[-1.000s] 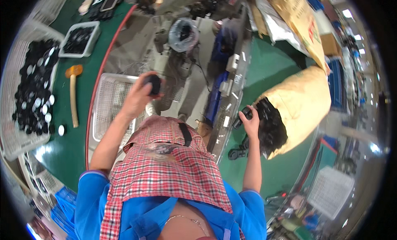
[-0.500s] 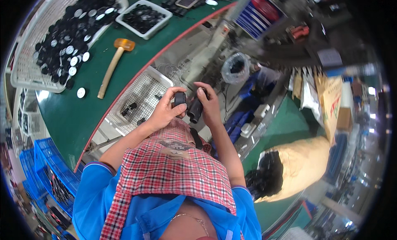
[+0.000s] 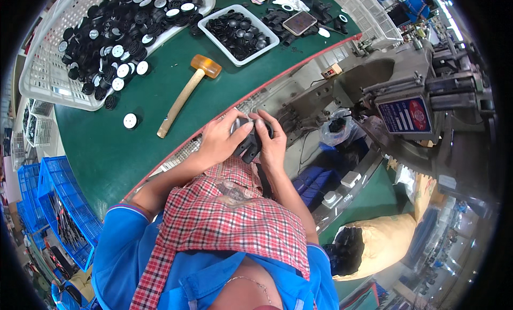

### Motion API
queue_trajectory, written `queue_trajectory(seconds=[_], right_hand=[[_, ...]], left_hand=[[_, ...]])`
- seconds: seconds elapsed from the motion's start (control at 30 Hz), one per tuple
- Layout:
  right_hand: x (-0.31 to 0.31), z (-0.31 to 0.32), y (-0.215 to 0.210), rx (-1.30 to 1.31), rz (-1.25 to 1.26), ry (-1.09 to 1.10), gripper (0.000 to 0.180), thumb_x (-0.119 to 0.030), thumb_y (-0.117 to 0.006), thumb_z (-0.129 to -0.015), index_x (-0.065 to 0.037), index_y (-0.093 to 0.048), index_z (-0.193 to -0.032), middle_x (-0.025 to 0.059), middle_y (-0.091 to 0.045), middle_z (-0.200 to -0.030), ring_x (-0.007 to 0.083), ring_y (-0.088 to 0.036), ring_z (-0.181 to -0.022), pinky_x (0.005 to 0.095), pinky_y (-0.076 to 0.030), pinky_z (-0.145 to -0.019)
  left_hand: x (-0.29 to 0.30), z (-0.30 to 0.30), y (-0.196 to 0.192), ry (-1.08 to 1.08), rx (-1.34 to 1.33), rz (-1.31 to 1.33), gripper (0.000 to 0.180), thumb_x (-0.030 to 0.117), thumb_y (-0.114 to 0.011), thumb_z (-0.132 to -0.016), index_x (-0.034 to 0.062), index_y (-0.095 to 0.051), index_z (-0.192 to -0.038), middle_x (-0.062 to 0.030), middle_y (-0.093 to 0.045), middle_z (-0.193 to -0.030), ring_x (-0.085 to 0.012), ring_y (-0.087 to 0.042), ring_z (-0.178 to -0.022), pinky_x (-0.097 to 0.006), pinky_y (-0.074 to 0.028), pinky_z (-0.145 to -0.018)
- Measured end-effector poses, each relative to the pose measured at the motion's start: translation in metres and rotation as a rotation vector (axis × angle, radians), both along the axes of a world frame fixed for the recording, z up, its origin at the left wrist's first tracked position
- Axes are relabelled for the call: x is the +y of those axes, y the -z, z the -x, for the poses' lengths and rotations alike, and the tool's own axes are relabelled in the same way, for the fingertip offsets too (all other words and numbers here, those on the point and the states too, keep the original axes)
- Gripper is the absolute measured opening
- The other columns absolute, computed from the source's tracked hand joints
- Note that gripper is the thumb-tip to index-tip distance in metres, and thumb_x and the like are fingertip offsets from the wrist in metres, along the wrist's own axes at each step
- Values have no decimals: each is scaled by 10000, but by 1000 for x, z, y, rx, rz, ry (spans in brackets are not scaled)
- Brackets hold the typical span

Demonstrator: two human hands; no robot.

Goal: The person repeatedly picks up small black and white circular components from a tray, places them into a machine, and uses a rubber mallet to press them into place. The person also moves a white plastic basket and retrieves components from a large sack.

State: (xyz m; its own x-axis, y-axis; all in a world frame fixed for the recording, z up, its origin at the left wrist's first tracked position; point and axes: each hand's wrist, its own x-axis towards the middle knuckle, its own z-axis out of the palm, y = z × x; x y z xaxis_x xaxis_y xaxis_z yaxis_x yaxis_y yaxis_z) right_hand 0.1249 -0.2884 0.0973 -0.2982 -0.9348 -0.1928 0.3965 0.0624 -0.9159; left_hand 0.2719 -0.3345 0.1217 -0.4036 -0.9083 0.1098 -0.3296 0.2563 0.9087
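Observation:
In front of my apron, my left hand (image 3: 220, 138) and my right hand (image 3: 273, 144) are closed around black plastic parts (image 3: 248, 147). Both thumbs press on top, side by side. The parts touch or sit close together; fingers cover much of them, so I cannot tell whether they are joined. Just beyond the hands is the red-edged green table, where a mallet (image 3: 191, 92) with an amber head and wooden handle lies. Left of the mallet sits one round black piece with a white face (image 3: 130, 121).
A large white basket (image 3: 40, 83) holds many black and white-faced discs. A white tray (image 3: 233, 57) of black caps and a phone (image 3: 300, 23) lie farther back. At right stand a grey machine (image 3: 427, 91) and a paper sack (image 3: 385, 243) of black parts. Blue crates (image 3: 67, 190) stand left.
My hands have come together, bringing the black round cap in the left against the black tubular part in the right. The view has shifted, showing more of the machine.

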Motion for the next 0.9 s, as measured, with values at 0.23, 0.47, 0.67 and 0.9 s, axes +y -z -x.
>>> queue_trajectory(seconds=[0.23, 0.47, 0.67, 0.9], right_hand=[[-17, -25, 12, -585, 114, 9, 466, -277, -434, -1021, 53, -415, -1349, 167, -527, -1313, 233, -519, -1194, 361, -407, -1035], [-19, -30, 9, -230, 202, 51, 518, -321, -370, -1037, 27, -336, -1420, 126, -468, -1353, 212, -449, -1247, 348, -341, -1072], [-12, -5, 13, 24, 249, 87, 513, -323, -346, -1038, 36, -346, -1405, 116, -456, -1337, 211, -429, -1243, 327, -298, -1078], [6, 38, 20, 482, 215, 230, 424, -284, -351, -1030, 46, -497, -1254, 161, -528, -1205, 267, -508, -1129, 355, -373, -998]], left_hand=[[-30, 2, 13, -170, -236, 120, 343, 381, -466, -965, 45, -535, -972, -202, -628, -698, -420, -625, -678, -488, -482, -597], [-29, 19, 8, -80, -298, 149, 326, 359, -403, -978, 67, -536, -1037, -212, -647, -743, -435, -629, -705, -519, -485, -609], [-28, 45, 5, -33, -343, 143, 333, 335, -391, -977, 68, -564, -1075, -219, -647, -738, -430, -631, -705, -520, -484, -611], [-16, 95, -2, 67, -509, 114, 379, 346, -395, -967, 42, -622, -958, -228, -637, -701, -440, -627, -685, -528, -486, -622]])
